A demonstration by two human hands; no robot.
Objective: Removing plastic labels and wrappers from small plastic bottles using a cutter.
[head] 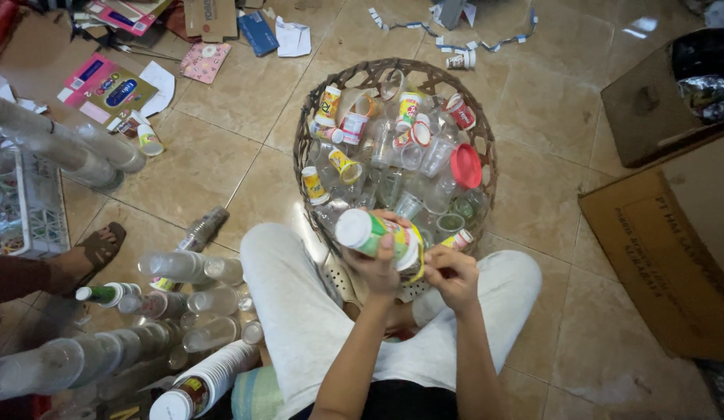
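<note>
I sit on the floor in light trousers with a woven basket [315,132] in front of my knees. It is heaped with clear plastic cups, small printed drink cups and a red lid [466,166]. My left hand [375,268] grips a green and yellow printed cup with a white base [376,234], lying on its side just above the basket's near rim. My right hand [453,274] pinches at the rim end of that same cup, fingers closed on its edge.
Stacks of nested clear cups [187,267] lie on the tiles at my left, with a white stack [210,379] near my hip. Another person's sandalled foot [97,247] rests at far left beside a white crate [43,204]. Cardboard boxes [673,249] stand at right; paper scraps litter the far floor.
</note>
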